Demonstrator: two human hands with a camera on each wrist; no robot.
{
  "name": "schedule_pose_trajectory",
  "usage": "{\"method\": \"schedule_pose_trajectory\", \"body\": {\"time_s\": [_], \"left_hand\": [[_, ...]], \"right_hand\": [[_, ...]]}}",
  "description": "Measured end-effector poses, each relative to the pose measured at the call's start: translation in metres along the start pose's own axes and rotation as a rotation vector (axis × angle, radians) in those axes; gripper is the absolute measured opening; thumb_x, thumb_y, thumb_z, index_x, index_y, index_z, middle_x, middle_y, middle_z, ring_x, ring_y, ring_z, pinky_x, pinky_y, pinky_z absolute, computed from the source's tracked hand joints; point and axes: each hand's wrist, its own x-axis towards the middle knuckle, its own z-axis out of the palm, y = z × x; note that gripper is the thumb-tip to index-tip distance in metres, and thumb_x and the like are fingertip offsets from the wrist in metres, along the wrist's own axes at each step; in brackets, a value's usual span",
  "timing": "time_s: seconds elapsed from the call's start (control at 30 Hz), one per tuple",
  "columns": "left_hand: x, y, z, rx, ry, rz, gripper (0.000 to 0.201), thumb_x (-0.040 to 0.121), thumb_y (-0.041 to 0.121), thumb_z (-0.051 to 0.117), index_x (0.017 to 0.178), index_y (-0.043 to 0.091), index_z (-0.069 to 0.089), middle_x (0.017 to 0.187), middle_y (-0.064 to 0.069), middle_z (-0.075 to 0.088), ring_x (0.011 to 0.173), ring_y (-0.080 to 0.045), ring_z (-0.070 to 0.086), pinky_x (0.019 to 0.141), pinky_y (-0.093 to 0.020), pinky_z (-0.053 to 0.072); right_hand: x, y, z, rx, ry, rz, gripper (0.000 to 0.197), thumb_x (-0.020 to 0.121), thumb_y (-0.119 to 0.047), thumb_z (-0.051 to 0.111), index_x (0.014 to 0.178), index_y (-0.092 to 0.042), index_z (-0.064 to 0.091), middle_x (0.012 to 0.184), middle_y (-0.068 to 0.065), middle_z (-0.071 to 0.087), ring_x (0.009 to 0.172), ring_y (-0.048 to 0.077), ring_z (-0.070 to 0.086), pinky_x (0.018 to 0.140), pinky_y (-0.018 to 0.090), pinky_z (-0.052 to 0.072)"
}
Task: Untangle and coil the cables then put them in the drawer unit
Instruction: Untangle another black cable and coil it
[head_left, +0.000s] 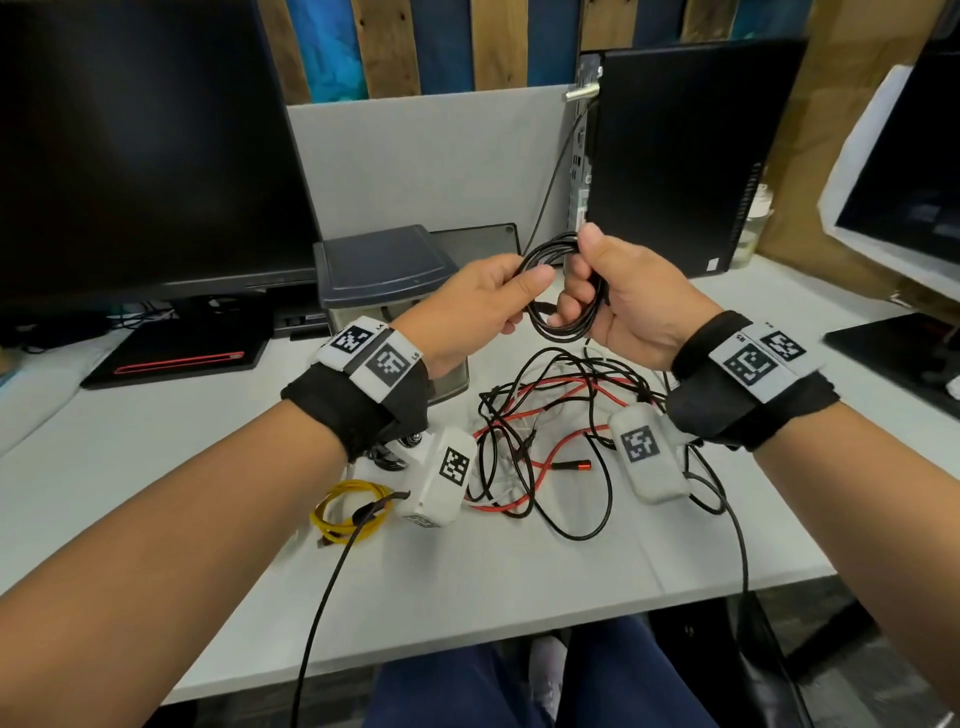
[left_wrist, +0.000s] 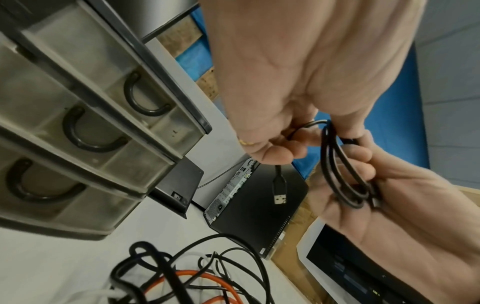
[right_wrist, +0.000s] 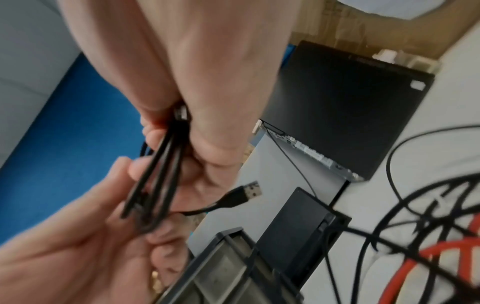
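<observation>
We find both hands raised above the table (head_left: 519, 582), sharing one black cable (head_left: 563, 312) wound into a small coil. The right hand (head_left: 631, 306) has its grip closed round one side of the coil, thumb on top. The left hand (head_left: 475, 306) pinches the opposite side between thumb and fingers; the cable's USB plug (left_wrist: 280, 190) hangs loose below its fingers (clearest in the left wrist view). The drawer unit (head_left: 387, 275) stands on the table just behind the left hand, its three drawers with dark curved handles all pushed in. On the table beneath the hands lies a tangle of cables (head_left: 550, 447), black, red and white, still knotted together. A yellow cable (head_left: 349, 512) lies coiled and tied to the tangle's left. A monitor (head_left: 150, 150) and a computer case (head_left: 685, 156) stand at the back.
</observation>
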Motion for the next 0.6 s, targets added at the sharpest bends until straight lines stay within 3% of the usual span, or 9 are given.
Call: {"method": "schedule_pose_trajectory", "body": {"time_s": [0.13,0.23,0.33,0.4,0.47,0.53,0.6], "left_hand": [[-0.001,0.003,-0.001,0.017,0.058,0.016,0.032,0.101,0.036,0.039,0.074,0.021,0.048,0.07,0.006,0.04,0.062,-0.007,0.037,0.061,-0.021,0.036],[-0.001,0.003,-0.003,0.212,0.119,0.047,0.037,0.101,0.041,0.036,0.073,0.018,0.045,0.067,0.007,0.038,0.059,-0.008,0.035,0.059,-0.025,0.032],[0.0,0.003,-0.004,0.401,0.142,0.101,0.039,0.101,0.039,0.036,0.072,0.016,0.047,0.063,0.006,0.041,0.058,-0.008,0.038,0.061,-0.027,0.033],[-0.001,0.0,-0.006,0.329,0.132,0.091,0.04,0.101,0.039,0.036,0.076,0.013,0.054,0.063,0.003,0.046,0.055,-0.008,0.041,0.059,-0.025,0.036],[0.0,-0.003,-0.007,0.129,0.123,0.04,0.038,0.102,0.034,0.035,0.092,0.005,0.058,0.067,0.0,0.05,0.054,-0.007,0.045,0.057,-0.021,0.041],[0.0,-0.006,-0.01,-0.025,0.124,0.005,0.025,0.103,0.019,0.036,0.095,0.008,0.056,0.072,0.001,0.054,0.057,-0.003,0.05,0.058,-0.018,0.044],[0.0,-0.009,-0.014,-0.019,0.127,0.009,0.019,0.1,0.009,0.04,0.092,0.013,0.057,0.076,0.002,0.058,0.059,0.0,0.054,0.061,-0.016,0.047]], "right_hand": [[-0.002,0.002,-0.005,-0.302,0.09,-0.028,0.031,0.101,-0.03,0.042,0.083,-0.014,0.062,0.065,0.0,0.058,0.066,0.013,0.057,0.075,0.033,0.049],[-0.004,0.002,-0.006,-0.504,0.147,-0.123,0.022,0.097,-0.021,0.052,0.094,-0.01,0.07,0.069,0.001,0.066,0.07,0.015,0.06,0.069,0.03,0.051],[-0.004,0.002,-0.006,-0.77,0.136,-0.198,0.025,0.095,-0.018,0.056,0.095,0.002,0.071,0.077,0.014,0.069,0.068,0.018,0.061,0.063,0.031,0.053],[-0.002,0.002,-0.006,-0.848,0.159,-0.223,0.027,0.094,-0.02,0.057,0.089,0.002,0.071,0.079,0.019,0.069,0.063,0.017,0.06,0.061,0.03,0.053],[0.0,0.002,-0.006,-0.852,0.209,-0.246,0.029,0.094,-0.02,0.057,0.081,0.003,0.071,0.076,0.021,0.067,0.058,0.016,0.056,0.057,0.027,0.049],[0.001,0.001,-0.008,-0.8,0.25,-0.246,0.03,0.094,-0.017,0.057,0.08,0.006,0.069,0.073,0.019,0.065,0.055,0.013,0.054,0.053,0.022,0.048],[0.001,0.001,-0.009,-0.746,0.273,-0.234,0.03,0.095,-0.015,0.056,0.082,0.009,0.068,0.068,0.013,0.064,0.053,0.01,0.053,0.05,0.019,0.046]]}}
